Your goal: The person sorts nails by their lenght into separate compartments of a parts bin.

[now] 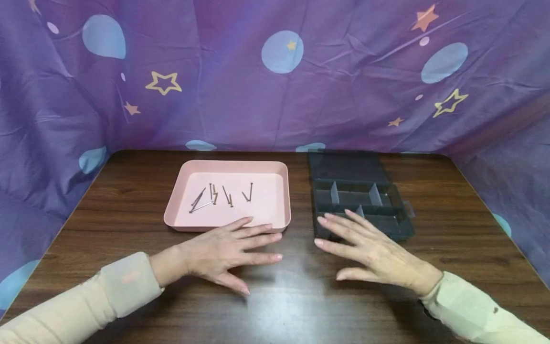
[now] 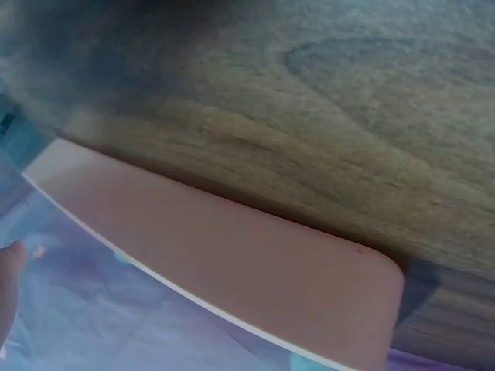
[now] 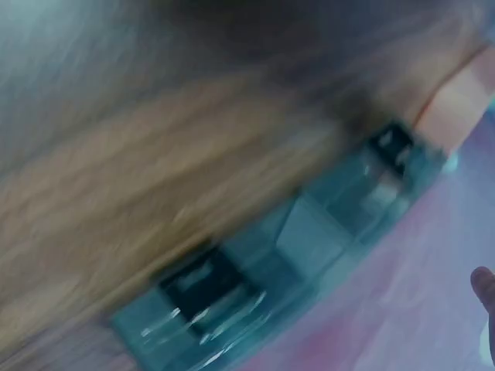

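My left hand [image 1: 227,251], fingers spread and straight, hovers by the front edge of a pink tray [image 1: 172,217] and overlaps its rim in the head view. Several screws and nails [image 1: 227,196], some silvery and some brass-coloured, lie scattered in the tray. To the right, my right hand [image 1: 369,253] is also spread, its fingertips over the front of a dark translucent compartment box [image 1: 406,224]. The box's lid [image 1: 348,166] is laid back. Neither hand holds anything. In the left wrist view the tray's side wall [image 2: 232,243] shows; the right wrist view shows the box [image 3: 309,255], blurred.
Both containers stand on a dark wood-grain table [image 1: 292,306]. Dividers [image 1: 334,193] split the box into several compartments, and a clasp [image 1: 409,209] sticks out on its right side. A purple curtain [image 1: 232,95] with stars and blue spots hangs behind the table and at its sides.
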`<state>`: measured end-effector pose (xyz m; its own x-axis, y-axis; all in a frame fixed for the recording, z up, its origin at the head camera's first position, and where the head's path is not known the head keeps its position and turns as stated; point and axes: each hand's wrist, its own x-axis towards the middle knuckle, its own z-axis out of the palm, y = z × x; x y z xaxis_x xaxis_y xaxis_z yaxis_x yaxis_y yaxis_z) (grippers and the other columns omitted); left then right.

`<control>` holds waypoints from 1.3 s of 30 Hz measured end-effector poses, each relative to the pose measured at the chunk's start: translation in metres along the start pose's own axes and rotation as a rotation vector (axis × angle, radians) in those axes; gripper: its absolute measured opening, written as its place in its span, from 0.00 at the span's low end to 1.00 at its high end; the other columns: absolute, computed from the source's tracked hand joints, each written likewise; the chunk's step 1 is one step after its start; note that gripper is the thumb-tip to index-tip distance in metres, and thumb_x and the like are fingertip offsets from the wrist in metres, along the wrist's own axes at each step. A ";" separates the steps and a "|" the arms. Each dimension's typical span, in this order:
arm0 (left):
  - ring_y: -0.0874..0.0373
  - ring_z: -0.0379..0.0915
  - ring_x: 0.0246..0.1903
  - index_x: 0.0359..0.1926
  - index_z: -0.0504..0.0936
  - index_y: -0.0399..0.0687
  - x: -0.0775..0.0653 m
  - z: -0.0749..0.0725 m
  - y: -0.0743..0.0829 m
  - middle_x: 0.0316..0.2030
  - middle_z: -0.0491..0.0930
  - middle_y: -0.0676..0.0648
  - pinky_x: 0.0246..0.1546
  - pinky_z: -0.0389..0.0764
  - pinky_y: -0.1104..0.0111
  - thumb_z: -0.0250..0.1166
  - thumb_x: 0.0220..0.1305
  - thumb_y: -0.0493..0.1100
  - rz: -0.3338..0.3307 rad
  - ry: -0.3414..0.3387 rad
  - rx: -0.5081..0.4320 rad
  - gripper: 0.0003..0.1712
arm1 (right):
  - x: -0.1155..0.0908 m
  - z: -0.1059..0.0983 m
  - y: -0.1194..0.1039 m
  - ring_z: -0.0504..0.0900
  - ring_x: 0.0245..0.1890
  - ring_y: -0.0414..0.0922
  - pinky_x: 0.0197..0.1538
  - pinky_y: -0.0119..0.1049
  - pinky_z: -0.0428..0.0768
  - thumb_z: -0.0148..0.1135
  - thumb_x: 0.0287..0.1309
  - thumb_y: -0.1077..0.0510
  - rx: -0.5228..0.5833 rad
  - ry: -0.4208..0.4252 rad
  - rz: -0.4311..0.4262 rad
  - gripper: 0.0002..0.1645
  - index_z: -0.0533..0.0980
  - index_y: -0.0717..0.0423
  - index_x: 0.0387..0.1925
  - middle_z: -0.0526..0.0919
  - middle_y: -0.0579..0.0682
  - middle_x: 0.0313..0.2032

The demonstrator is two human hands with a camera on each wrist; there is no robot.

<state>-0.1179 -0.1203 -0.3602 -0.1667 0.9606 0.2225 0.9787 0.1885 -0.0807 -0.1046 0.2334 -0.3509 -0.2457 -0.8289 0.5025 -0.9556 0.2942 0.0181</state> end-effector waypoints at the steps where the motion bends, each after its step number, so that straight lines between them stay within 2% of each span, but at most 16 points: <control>1: 0.49 0.47 0.71 0.70 0.59 0.61 -0.001 -0.001 -0.001 0.72 0.53 0.47 0.65 0.56 0.48 0.56 0.53 0.73 -0.015 0.011 -0.008 0.46 | 0.000 -0.003 0.003 0.66 0.62 0.59 0.70 0.50 0.50 0.50 0.61 0.36 -0.004 0.026 0.022 0.35 0.73 0.56 0.59 0.68 0.66 0.62; 4: 0.49 0.52 0.69 0.69 0.61 0.56 -0.003 -0.003 -0.007 0.70 0.57 0.46 0.65 0.58 0.49 0.59 0.55 0.68 -0.065 0.069 -0.032 0.45 | -0.004 -0.012 0.017 0.70 0.58 0.58 0.69 0.43 0.55 0.50 0.63 0.39 -0.021 0.133 0.102 0.33 0.75 0.61 0.55 0.72 0.66 0.58; 6: 0.48 0.58 0.67 0.68 0.63 0.51 -0.005 -0.003 -0.012 0.68 0.61 0.45 0.64 0.61 0.52 0.61 0.56 0.64 -0.105 0.141 -0.074 0.43 | -0.010 -0.017 0.028 0.72 0.56 0.56 0.67 0.37 0.59 0.51 0.63 0.40 -0.021 0.212 0.192 0.32 0.76 0.63 0.53 0.75 0.65 0.55; 9: 0.49 0.66 0.61 0.64 0.69 0.44 -0.011 -0.003 -0.021 0.62 0.70 0.43 0.62 0.65 0.57 0.62 0.59 0.58 -0.190 0.293 -0.159 0.36 | -0.025 -0.023 0.044 0.74 0.53 0.46 0.62 0.26 0.63 0.57 0.61 0.44 -0.022 0.327 0.386 0.28 0.78 0.63 0.51 0.79 0.62 0.50; 12: 0.52 0.73 0.54 0.58 0.75 0.41 -0.018 -0.003 -0.031 0.54 0.77 0.44 0.57 0.70 0.62 0.63 0.60 0.52 -0.315 0.435 -0.232 0.29 | -0.043 -0.029 0.057 0.73 0.49 0.30 0.51 0.16 0.66 0.65 0.56 0.57 -0.051 0.396 0.631 0.19 0.79 0.62 0.49 0.81 0.59 0.44; 15: 0.54 0.77 0.45 0.53 0.78 0.40 -0.026 -0.003 -0.039 0.47 0.81 0.45 0.49 0.76 0.64 0.67 0.57 0.43 -0.457 0.523 -0.280 0.23 | -0.062 -0.034 0.068 0.68 0.41 0.17 0.42 0.10 0.65 0.68 0.49 0.67 -0.072 0.387 0.876 0.21 0.79 0.62 0.48 0.80 0.59 0.40; 18: 0.53 0.79 0.39 0.49 0.80 0.37 -0.033 -0.004 -0.045 0.44 0.82 0.43 0.40 0.80 0.63 0.69 0.52 0.33 -0.598 0.565 -0.348 0.21 | -0.080 -0.038 0.077 0.65 0.34 0.10 0.35 0.09 0.65 0.65 0.53 0.64 -0.043 0.303 1.051 0.20 0.77 0.65 0.50 0.81 0.64 0.40; 21: 0.53 0.80 0.35 0.46 0.80 0.35 -0.041 -0.007 -0.051 0.41 0.83 0.41 0.34 0.82 0.61 0.69 0.51 0.30 -0.736 0.576 -0.386 0.18 | -0.093 -0.041 0.084 0.62 0.31 0.08 0.31 0.10 0.64 0.63 0.57 0.59 -0.006 0.210 1.142 0.22 0.75 0.69 0.51 0.80 0.69 0.42; 24: 0.54 0.80 0.33 0.43 0.81 0.35 -0.048 -0.009 -0.055 0.38 0.83 0.40 0.32 0.82 0.64 0.68 0.52 0.29 -0.852 0.562 -0.385 0.15 | -0.101 -0.041 0.088 0.60 0.30 0.09 0.30 0.14 0.65 0.61 0.59 0.56 0.017 0.155 1.205 0.24 0.74 0.70 0.52 0.79 0.71 0.44; 28: 0.56 0.79 0.31 0.41 0.81 0.35 -0.056 -0.010 -0.060 0.34 0.84 0.42 0.32 0.80 0.73 0.68 0.54 0.31 -0.969 0.502 -0.384 0.11 | -0.105 -0.039 0.091 0.62 0.30 0.13 0.31 0.20 0.66 0.60 0.61 0.52 0.044 0.116 1.262 0.25 0.75 0.69 0.51 0.80 0.68 0.44; 30: 0.56 0.78 0.31 0.39 0.82 0.36 -0.059 -0.010 -0.062 0.32 0.84 0.44 0.32 0.78 0.75 0.67 0.54 0.33 -1.021 0.464 -0.392 0.10 | -0.106 -0.038 0.092 0.64 0.30 0.15 0.29 0.19 0.67 0.59 0.61 0.52 0.068 0.106 1.271 0.25 0.75 0.69 0.50 0.82 0.62 0.42; 33: 0.56 0.78 0.30 0.38 0.82 0.36 -0.062 -0.011 -0.064 0.29 0.84 0.44 0.32 0.77 0.76 0.67 0.55 0.34 -1.073 0.422 -0.400 0.09 | -0.105 -0.036 0.092 0.65 0.29 0.16 0.28 0.18 0.68 0.59 0.61 0.53 0.082 0.096 1.268 0.23 0.76 0.69 0.49 0.82 0.57 0.41; 36: 0.56 0.78 0.30 0.38 0.82 0.36 -0.063 -0.011 -0.065 0.29 0.83 0.44 0.31 0.76 0.77 0.67 0.56 0.34 -1.093 0.411 -0.396 0.09 | -0.103 -0.035 0.091 0.65 0.30 0.15 0.28 0.18 0.68 0.58 0.62 0.54 0.092 0.097 1.271 0.23 0.76 0.70 0.49 0.82 0.61 0.42; 39: 0.56 0.78 0.29 0.38 0.82 0.37 -0.064 -0.011 -0.066 0.28 0.83 0.44 0.31 0.76 0.77 0.67 0.56 0.35 -1.096 0.412 -0.396 0.08 | -0.101 -0.034 0.090 0.63 0.31 0.13 0.29 0.16 0.67 0.58 0.62 0.54 0.099 0.101 1.277 0.23 0.75 0.71 0.50 0.79 0.69 0.46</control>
<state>-0.1701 -0.1961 -0.3589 -0.9414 0.1850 0.2821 0.3266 0.7094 0.6245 -0.1601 0.3598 -0.3706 -0.9823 0.0541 0.1792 -0.0620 0.8094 -0.5840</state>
